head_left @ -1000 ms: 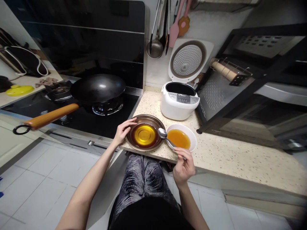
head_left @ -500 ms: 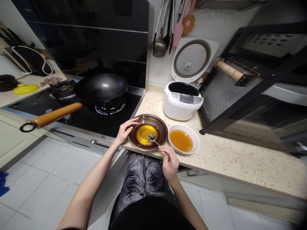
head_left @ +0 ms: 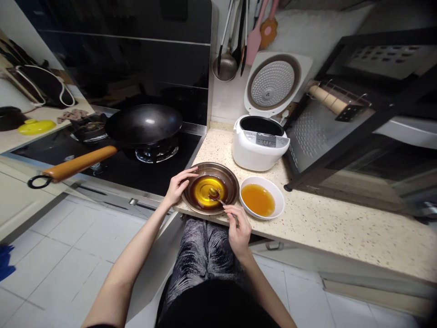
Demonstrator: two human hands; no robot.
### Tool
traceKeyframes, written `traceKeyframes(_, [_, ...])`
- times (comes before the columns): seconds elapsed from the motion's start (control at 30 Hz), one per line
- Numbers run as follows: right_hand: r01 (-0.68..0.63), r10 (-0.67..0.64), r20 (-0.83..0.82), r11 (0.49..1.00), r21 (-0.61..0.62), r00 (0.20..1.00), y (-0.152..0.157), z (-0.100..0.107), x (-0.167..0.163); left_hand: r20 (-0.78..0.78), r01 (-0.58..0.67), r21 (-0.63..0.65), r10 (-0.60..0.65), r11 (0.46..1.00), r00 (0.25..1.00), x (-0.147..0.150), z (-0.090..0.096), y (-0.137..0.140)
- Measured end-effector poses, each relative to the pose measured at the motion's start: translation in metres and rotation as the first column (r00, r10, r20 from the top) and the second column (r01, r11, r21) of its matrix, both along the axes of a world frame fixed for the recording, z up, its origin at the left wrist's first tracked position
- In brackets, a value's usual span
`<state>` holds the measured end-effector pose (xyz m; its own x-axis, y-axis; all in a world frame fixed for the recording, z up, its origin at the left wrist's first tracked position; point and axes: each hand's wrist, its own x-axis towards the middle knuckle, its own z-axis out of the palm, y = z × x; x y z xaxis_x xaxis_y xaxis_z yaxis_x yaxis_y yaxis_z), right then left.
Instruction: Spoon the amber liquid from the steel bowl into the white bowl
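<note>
A round metal bowl (head_left: 232, 180) with amber-yellow liquid in it stands at the counter's front edge. My left hand (head_left: 176, 187) grips its left rim, fingers laid over the edge and thumb bent beside them. In my right hand (head_left: 239, 230) is a metal spoon (head_left: 221, 202), pinched by its handle. The spoon's head dips into the liquid, right of the bowl's middle. Close by on the right is a white bowl (head_left: 280, 200) of cloudy orange-brown liquid, with neither hand on it.
Behind the bowls a white rice cooker (head_left: 257, 155) has its lid raised. To the left, a black wok (head_left: 145, 123) sits on the stove, its wooden handle (head_left: 82, 163) jutting forward. A dark metal rack (head_left: 317, 150) stands on the right. Utensils (head_left: 226, 66) hang on the wall.
The spoon's head has gone down into the liquid in the metal bowl. My right hand has shifted slightly left and up with it. My left hand has stayed on the rim.
</note>
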<state>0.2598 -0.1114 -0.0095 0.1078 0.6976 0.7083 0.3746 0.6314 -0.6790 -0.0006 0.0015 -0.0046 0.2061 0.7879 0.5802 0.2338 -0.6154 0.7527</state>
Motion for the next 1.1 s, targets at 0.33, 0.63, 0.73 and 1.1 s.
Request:
traceKeyframes(0.33, [0.036, -0.036, 0.004, 0.997, 0.068, 0.999, -0.002, -0.013, -0.003, 0.010, 0.000, -0.009, 0.000, 1.000, 1.000, 0.000, -0.001, 0.000])
traceKeyframes(0.63, [0.038, -0.038, 0.000, 0.996, 0.079, 0.999, -0.002, -0.014, -0.002, 0.009, 0.003, -0.007, -0.003, 1.000, 1.000, -0.001, -0.001, 0.001])
traceKeyframes(0.73, [0.044, -0.043, -0.005, 0.996, 0.080, 0.999, -0.003, -0.015, -0.002, 0.011, 0.004, -0.008, -0.004, 1.000, 1.000, 0.000, -0.001, 0.000])
traceKeyframes(1.1, [0.050, -0.047, -0.037, 0.995, 0.089, 0.998, -0.005, -0.013, 0.000, 0.016, -0.004, -0.016, 0.004, 1.000, 1.000, 0.000, -0.002, 0.001])
